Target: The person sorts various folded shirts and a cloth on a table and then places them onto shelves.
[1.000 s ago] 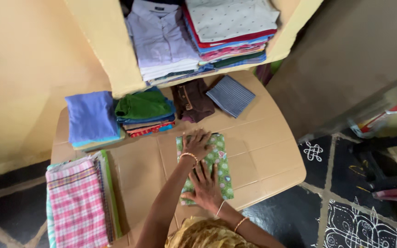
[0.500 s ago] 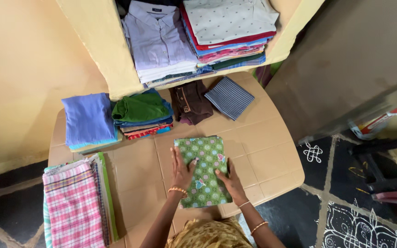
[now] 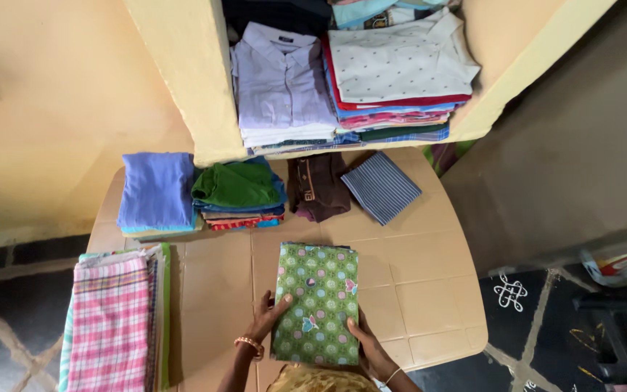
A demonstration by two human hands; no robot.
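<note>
Tan table (image 3: 415,290): left hand (image 3: 268,318), right hand (image 3: 369,347) fingers gripping folded green patterned cloth (image 3: 316,301).

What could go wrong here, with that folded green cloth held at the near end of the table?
Both hands, left hand and right hand, grip only the near end of the folded green cloth, so its far layers might sag open if lifted. It lies near the table's front edge and could slip off. The pink checked pile overhangs the left side and might be nudged down.
</note>
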